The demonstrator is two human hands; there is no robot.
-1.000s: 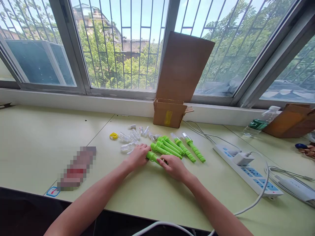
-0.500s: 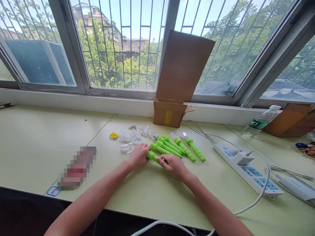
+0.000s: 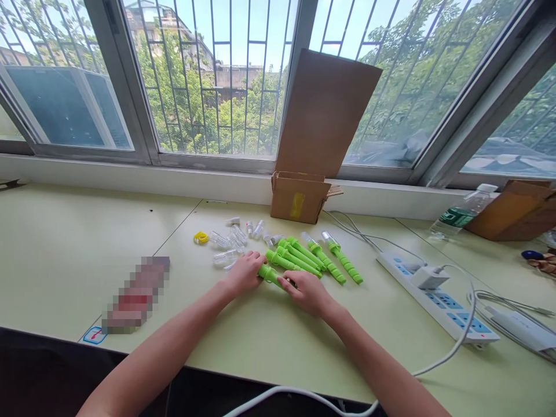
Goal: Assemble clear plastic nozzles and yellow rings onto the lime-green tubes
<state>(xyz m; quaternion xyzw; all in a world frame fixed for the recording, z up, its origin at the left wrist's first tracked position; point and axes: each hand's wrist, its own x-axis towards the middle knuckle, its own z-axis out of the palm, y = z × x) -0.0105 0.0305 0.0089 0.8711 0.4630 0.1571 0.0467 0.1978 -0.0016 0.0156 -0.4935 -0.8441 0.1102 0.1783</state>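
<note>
A bright green plastic tube with a threaded, collared end lies between my two hands. My right hand is closed around its lower part and covers the rest. At the threaded end my left hand is closed, its fingertips partly hidden. Just beyond, several similar green tubes lie side by side. To their right are two green tubes with clear caps fitted, one nearer and one further right. Several loose clear plastic caps are scattered beyond my left hand.
A yellow ring-like piece lies left of the caps. An opened cardboard box stands by the window. To the right are a power strip with cables and a water bottle. A blurred object lies at left.
</note>
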